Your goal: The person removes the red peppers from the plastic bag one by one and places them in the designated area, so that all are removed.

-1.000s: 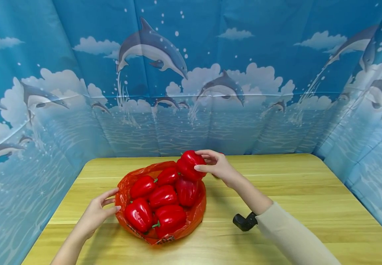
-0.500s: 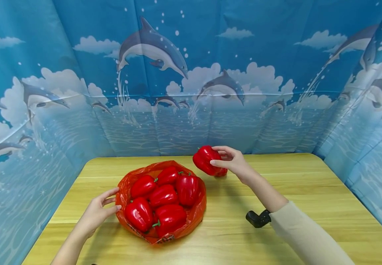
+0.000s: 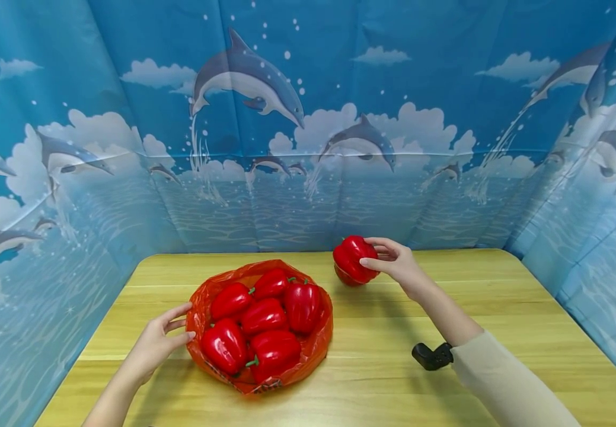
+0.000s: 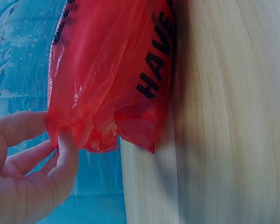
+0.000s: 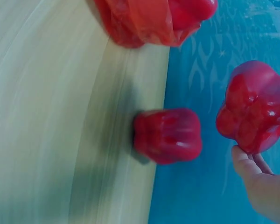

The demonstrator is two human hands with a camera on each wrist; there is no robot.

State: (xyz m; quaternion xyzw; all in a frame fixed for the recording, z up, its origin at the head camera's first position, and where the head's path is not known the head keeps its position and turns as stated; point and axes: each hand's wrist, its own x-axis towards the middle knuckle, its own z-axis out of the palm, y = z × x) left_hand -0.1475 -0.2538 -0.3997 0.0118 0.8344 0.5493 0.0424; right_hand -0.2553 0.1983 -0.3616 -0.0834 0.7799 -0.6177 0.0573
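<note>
My left hand [image 3: 153, 347] pinches the left rim of a red plastic bag [image 3: 319, 347] between thumb and fingers; the left wrist view shows its grip on the bag's edge. Several red bell peppers [image 3: 264, 316] with green stems lie inside the open bag. To the bag's right, my right hand [image 3: 397, 270] grips a red bell pepper [image 3: 351, 255] with thumb and fingertips, holding it in the air. Another bell pepper [image 5: 168, 136] sits on the table, apart from the held one in the right wrist view and mostly hidden behind it in the head view.
The wooden table [image 3: 500, 332] runs back to a blue curtain [image 3: 308, 201] printed with dolphins, which also covers both sides. A black device [image 3: 433, 356] is at the right sleeve cuff.
My right hand has carried the bell pepper out from above the bag's back right rim, to the right and over the pepper on the table. The left hand stays at the bag.
</note>
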